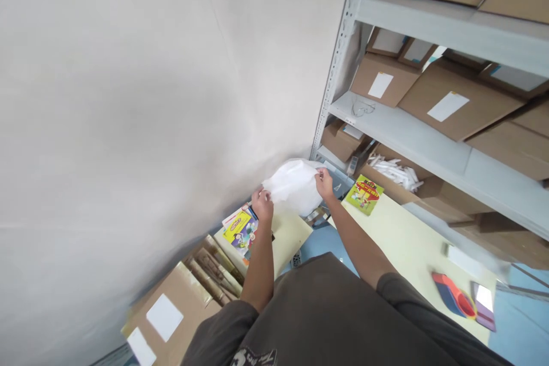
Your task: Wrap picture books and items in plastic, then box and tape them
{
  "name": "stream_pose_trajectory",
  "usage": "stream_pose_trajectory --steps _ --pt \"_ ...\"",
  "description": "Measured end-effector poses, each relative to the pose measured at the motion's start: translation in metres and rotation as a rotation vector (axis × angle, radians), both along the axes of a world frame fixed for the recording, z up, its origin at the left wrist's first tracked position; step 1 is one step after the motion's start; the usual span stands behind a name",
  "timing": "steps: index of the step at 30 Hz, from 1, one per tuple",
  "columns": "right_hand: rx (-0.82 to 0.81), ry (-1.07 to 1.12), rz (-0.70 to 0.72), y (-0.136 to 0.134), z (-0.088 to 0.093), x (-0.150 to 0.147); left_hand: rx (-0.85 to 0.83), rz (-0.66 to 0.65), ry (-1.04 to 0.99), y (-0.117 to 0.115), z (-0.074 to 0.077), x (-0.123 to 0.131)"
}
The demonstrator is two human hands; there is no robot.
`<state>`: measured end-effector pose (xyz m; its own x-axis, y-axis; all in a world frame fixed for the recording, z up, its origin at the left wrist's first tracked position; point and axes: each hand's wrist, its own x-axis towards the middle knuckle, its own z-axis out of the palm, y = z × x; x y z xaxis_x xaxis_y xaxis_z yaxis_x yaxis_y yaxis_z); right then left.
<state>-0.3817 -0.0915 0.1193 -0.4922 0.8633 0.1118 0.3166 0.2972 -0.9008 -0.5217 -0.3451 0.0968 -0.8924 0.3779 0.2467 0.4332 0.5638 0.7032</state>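
Between my two hands a white plastic bag [295, 186] is stretched out, limp and partly see-through at its lower edge. My left hand [262, 204] pinches its left edge, fingers closed. At the upper right edge, my right hand [324, 183] is closed on the bag too. Below my left hand, colourful booklets [240, 230] lie on a pale yellow surface, partly hidden by my forearm. A green and yellow booklet [364, 194] rests on a pale table to the right of my right hand.
A grey metal shelf [398, 120] with cardboard boxes [461, 100] rises at the right. An open carton holds white pieces [394, 172]. On the right-hand table [398, 240] lie a multicoloured object [454, 295] and a phone [484, 304]. Boxes [171, 314] stand lower left, beside the wall [141, 97].
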Motion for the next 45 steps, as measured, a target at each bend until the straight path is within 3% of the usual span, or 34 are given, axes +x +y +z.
stream_pose_trajectory --steps 7,11,14,20,26,31,35,39,42,45 --pt "-0.019 0.158 -0.075 0.014 0.04 0.018 -0.048 0.091 -0.152 0.01 0.015 -0.004" --pt "0.045 0.162 -0.071 0.021 0.064 0.036 -0.017 -0.038 -0.208 0.023 0.037 0.002" --pt "0.088 0.143 -0.017 0.024 0.078 0.053 0.19 -0.173 -0.276 0.052 0.057 0.017" --pt "0.249 0.067 0.022 0.035 0.086 0.095 0.796 -0.338 -0.703 0.126 0.103 0.059" --pt "0.375 -0.098 -0.117 0.063 0.071 0.174 1.036 -0.273 -0.862 0.171 0.131 0.108" --pt "0.446 -0.269 -0.371 0.078 0.05 0.282 0.976 -0.411 -0.973 0.215 0.124 0.178" --pt "0.441 -0.448 -0.563 0.075 0.035 0.39 0.771 -0.546 -1.02 0.246 0.104 0.25" --pt "0.434 -0.553 -0.735 0.059 0.022 0.492 0.685 -0.587 -1.085 0.265 0.083 0.313" --pt "0.406 -0.614 -0.818 0.046 0.013 0.546 0.654 -0.597 -1.13 0.274 0.072 0.344" --pt "0.354 -0.656 -0.849 0.038 0.003 0.577 0.667 -0.605 -1.164 0.278 0.064 0.358"
